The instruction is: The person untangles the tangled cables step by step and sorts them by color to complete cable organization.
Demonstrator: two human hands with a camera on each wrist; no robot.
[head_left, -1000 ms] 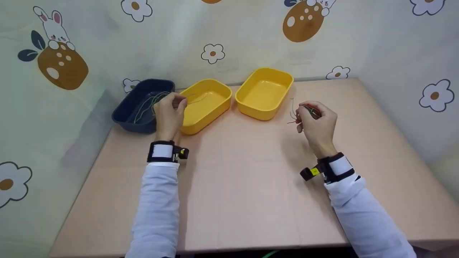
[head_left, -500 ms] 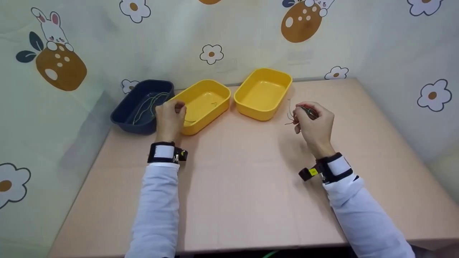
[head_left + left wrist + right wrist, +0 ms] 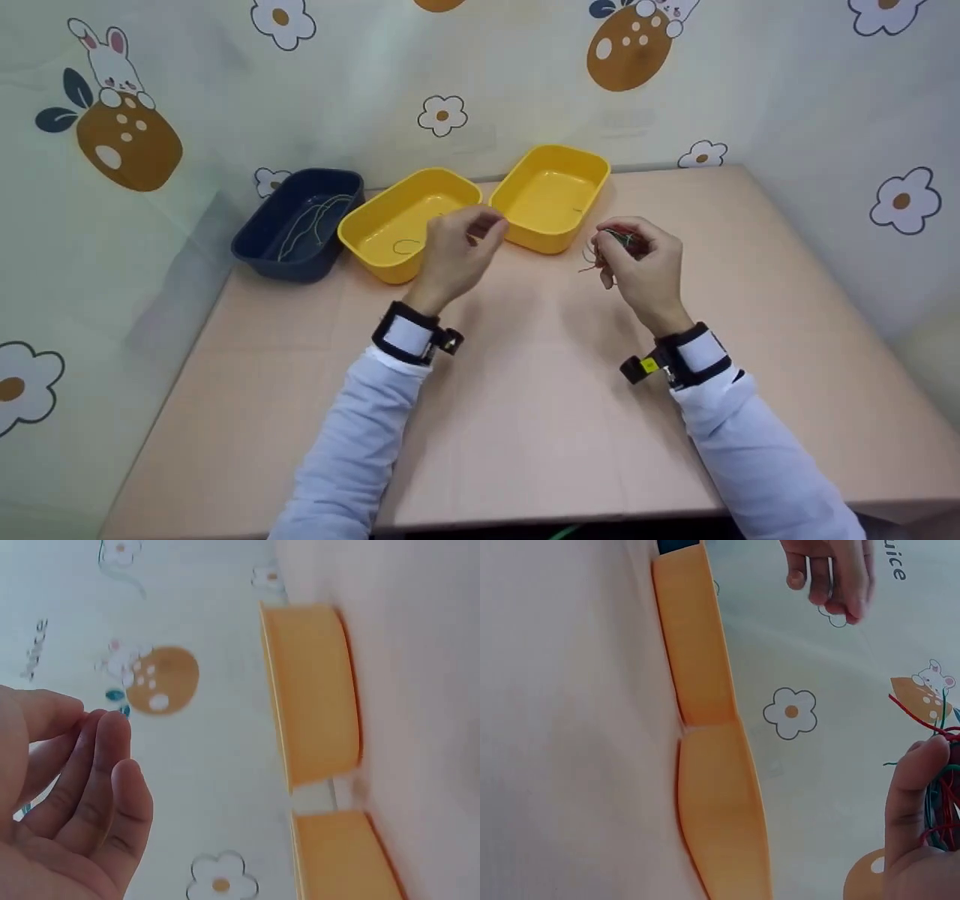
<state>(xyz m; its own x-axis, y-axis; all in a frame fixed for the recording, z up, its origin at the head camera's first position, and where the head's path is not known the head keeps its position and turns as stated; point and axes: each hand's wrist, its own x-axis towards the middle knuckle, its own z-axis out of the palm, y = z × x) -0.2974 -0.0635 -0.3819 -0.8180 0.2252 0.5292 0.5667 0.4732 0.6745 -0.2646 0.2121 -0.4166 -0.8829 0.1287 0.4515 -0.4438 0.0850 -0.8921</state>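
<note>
My right hand (image 3: 649,266) grips a bundle of thin red and green strings (image 3: 622,238). Loose ends stick out past its fingertips to the left. The right wrist view shows the tangled strings (image 3: 946,799) behind the thumb. My left hand (image 3: 461,251) is over the front right of the middle yellow tray, its thumb and fingertips close together. Nothing shows between the fingers of the left hand (image 3: 82,795) in the left wrist view. A thin looped string (image 3: 407,246) lies inside the middle yellow tray (image 3: 367,229). Yellow-green strings (image 3: 304,225) lie in the dark blue tray (image 3: 281,266).
Another yellow tray (image 3: 547,238) stands right of the middle one, close beside it. All the trays line the back left of the table (image 3: 517,420), which has a pale pink cover. A patterned wall sheet (image 3: 510,97) rises behind and at both sides.
My left hand has let go of a string in the middle yellow tray and moved right, toward the right hand. The right hand has shifted slightly left with its bundle.
</note>
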